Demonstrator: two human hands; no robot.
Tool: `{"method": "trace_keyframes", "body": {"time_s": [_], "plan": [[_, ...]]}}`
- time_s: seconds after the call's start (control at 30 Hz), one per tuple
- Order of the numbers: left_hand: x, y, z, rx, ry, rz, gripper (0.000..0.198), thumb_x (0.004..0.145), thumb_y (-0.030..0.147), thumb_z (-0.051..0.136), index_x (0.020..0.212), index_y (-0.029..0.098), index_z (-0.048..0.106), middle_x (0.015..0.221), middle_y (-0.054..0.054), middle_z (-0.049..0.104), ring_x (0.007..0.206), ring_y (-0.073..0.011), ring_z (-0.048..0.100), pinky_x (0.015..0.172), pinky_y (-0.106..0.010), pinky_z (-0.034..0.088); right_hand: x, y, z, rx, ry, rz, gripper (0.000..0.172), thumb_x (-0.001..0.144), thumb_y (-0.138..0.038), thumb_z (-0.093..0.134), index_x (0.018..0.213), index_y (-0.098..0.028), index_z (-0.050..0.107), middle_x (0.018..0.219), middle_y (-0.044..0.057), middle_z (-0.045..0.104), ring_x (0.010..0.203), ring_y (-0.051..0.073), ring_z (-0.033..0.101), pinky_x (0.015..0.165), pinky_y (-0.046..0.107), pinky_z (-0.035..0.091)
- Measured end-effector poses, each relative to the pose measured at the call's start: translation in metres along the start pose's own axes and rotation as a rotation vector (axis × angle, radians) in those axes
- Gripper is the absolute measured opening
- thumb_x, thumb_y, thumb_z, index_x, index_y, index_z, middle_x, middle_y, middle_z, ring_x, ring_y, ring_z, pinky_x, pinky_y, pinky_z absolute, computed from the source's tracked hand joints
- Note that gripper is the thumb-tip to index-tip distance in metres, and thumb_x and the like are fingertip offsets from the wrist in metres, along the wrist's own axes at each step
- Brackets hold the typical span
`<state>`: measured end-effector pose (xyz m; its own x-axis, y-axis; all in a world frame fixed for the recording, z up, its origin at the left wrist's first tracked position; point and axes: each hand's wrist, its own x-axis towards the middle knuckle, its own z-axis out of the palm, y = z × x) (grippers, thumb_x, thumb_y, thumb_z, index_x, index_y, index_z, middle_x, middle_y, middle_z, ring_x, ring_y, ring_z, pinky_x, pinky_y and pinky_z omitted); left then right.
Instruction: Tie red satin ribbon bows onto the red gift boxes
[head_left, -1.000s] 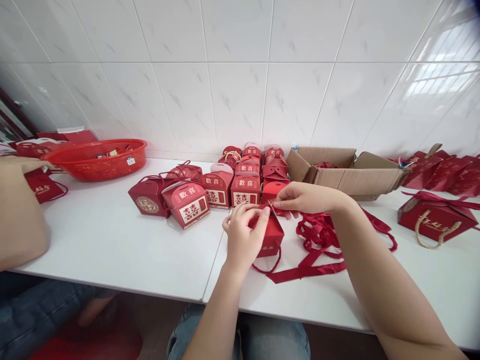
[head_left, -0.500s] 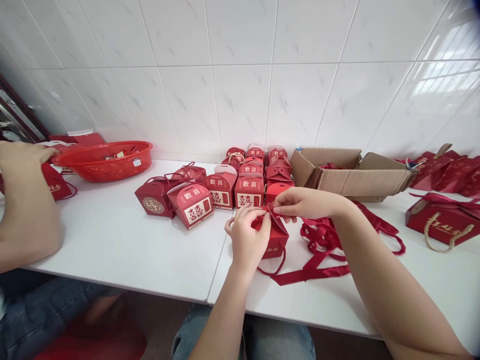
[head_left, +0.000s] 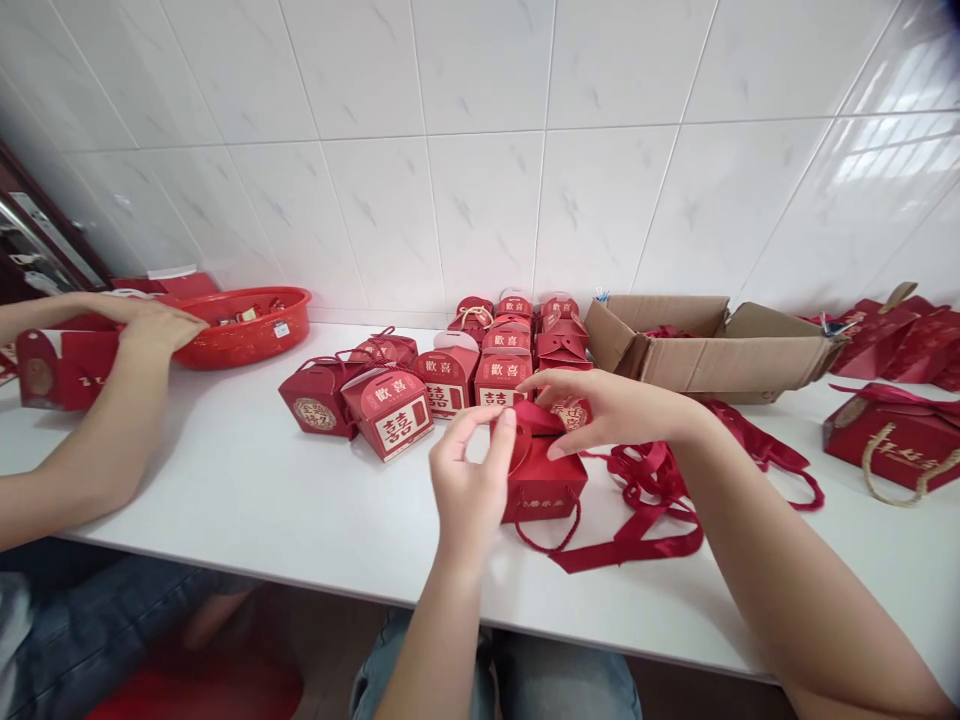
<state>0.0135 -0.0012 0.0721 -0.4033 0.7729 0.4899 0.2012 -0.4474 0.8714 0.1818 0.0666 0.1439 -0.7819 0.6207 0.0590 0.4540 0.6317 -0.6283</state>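
Thumb and forefinger of the left hand (head_left: 471,470) nearly meet at the rounded top flap of the red box (head_left: 544,500); whether they pinch it, I cannot tell. The box sits just right of that hand, under the loosely spread right hand (head_left: 619,408), which appears to grip nothing. Steadying the walls lightly while easing the flaps together should avoid creasing the card. Tangled ribbon (head_left: 649,490), below the right hand and beside its forearm, could snag. Patterned boxes (head_left: 501,368) crowd the space beyond both hands; the carton (head_left: 739,365) stands past the right wrist.
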Motion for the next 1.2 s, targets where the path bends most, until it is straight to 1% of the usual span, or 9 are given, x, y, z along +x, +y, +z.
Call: {"method": "trace_keyframes", "body": {"time_s": [0.13,0.2,0.33,0.47,0.63,0.77,0.9,1.03,1.2], "plan": [[0.005,0.013,-0.013,-0.323,0.216,-0.043,0.009,0.077,0.029,0.069,0.081,0.021,0.068,0.074,0.002,0.068,0.074,-0.0111,0.063,0.075,-0.024,0.05,-0.01,-0.003,-0.008,-0.08,-0.026,0.128,0.065,0.069,-0.04,0.073,0.129,-0.025,0.053,0.116,0.007,0.063,0.106,0.025,0.058,0.087,0.036,0.048],[0.006,0.017,-0.017,-0.438,0.238,-0.034,0.006,0.077,0.026,0.069,0.081,0.02,0.068,0.071,0.003,0.067,0.07,-0.0098,0.063,0.074,-0.023,0.05,-0.013,-0.007,-0.011,-0.054,-0.042,0.139,0.067,0.067,-0.044,0.075,0.127,-0.023,0.055,0.119,0.008,0.062,0.107,0.027,0.058,0.089,0.036,0.048],[0.002,0.024,-0.018,-0.464,0.094,-0.051,0.005,0.077,0.023,0.069,0.081,0.02,0.067,0.071,0.002,0.068,0.07,-0.0109,0.065,0.074,-0.024,0.052,-0.01,-0.018,-0.007,0.233,0.02,-0.039,0.055,0.079,-0.05,0.063,0.123,-0.018,0.056,0.114,0.009,0.064,0.105,0.023,0.06,0.088,0.035,0.048],[-0.008,0.034,-0.017,-0.456,-0.059,0.012,0.004,0.08,0.023,0.066,0.083,0.021,0.066,0.073,0.001,0.068,0.073,-0.0138,0.067,0.074,-0.027,0.054,-0.007,-0.027,0.002,0.467,0.029,-0.126,0.038,0.085,-0.043,0.061,0.112,-0.017,0.06,0.104,0.007,0.066,0.097,0.019,0.062,0.084,0.032,0.05],[-0.016,0.05,-0.024,-0.428,-0.201,0.08,0.005,0.081,0.023,0.063,0.08,0.019,0.067,0.075,-0.003,0.069,0.075,-0.0173,0.068,0.073,-0.03,0.054,-0.011,-0.035,0.006,0.45,0.113,-0.229,0.035,0.082,-0.035,0.066,0.112,-0.019,0.061,0.115,0.007,0.062,0.101,0.017,0.06,0.083,0.029,0.05],[-0.017,0.053,-0.027,-0.397,-0.194,0.119,0.005,0.082,0.023,0.062,0.081,0.02,0.066,0.076,-0.002,0.069,0.073,-0.0162,0.067,0.071,-0.029,0.053,-0.017,-0.04,0.004,0.435,0.033,-0.271,0.019,0.084,-0.031,0.064,0.09,-0.014,0.066,0.085,0.004,0.067,0.079,0.014,0.063,0.072,0.027,0.051],[-0.01,0.036,-0.02,-0.156,-0.112,0.068,0.01,0.085,0.027,0.057,0.085,0.021,0.065,0.085,-0.003,0.069,0.083,-0.0179,0.065,0.076,-0.03,0.05,-0.026,-0.039,0.0,0.481,0.259,-0.256,0.016,0.079,-0.035,0.069,0.079,-0.019,0.065,0.072,0.001,0.064,0.065,0.013,0.059,0.061,0.028,0.049],[-0.001,0.007,-0.009,0.295,-0.223,0.089,0.011,0.08,0.022,0.059,0.09,0.022,0.064,0.096,-0.005,0.067,0.094,-0.021,0.061,0.083,-0.034,0.047,-0.035,-0.033,-0.006,0.511,0.539,-0.281,0.022,0.073,-0.042,0.073,0.074,-0.024,0.06,0.066,-0.001,0.059,0.061,0.015,0.057,0.061,0.034,0.049],[0.001,-0.009,-0.002,0.403,-0.171,0.099,0.007,0.079,0.025,0.06,0.083,0.02,0.063,0.086,-0.006,0.067,0.083,-0.0199,0.063,0.075,-0.032,0.049,-0.032,-0.032,-0.008,0.518,0.642,-0.264,0.031,0.077,-0.052,0.065,0.07,-0.024,0.054,0.063,0.0,0.054,0.061,0.016,0.054,0.064,0.036,0.048]]}}
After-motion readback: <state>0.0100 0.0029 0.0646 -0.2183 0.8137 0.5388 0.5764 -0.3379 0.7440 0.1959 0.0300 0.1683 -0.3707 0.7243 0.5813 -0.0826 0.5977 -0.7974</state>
